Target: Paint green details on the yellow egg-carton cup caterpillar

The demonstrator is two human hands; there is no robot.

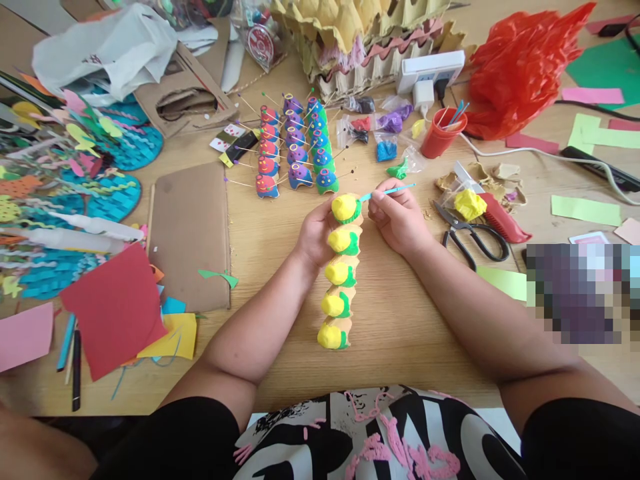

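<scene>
A strip of egg-carton cups (345, 291) runs toward me in the middle, its bumps coated in yellow clay with green clay along their right sides. My left hand (319, 233) grips the far end of the strip from the left, fingers partly hidden behind it. Pinched in my right hand (399, 217) is a thin blue stick (403, 189), whose left tip touches the green clay on the farthest cup. Beyond the strip stand finished-looking rows: a red one (269, 150), a purple one (297, 143) and a blue-green one (323, 147), with pins sticking out.
Scissors (473, 233), a red cutter (505, 217) and yellow clay (470, 205) lie right. A red cup (444, 132) holds sticks near clay bags. Cardboard (190, 233) and red paper (114, 310) lie left; egg trays (370, 67) are stacked at the back.
</scene>
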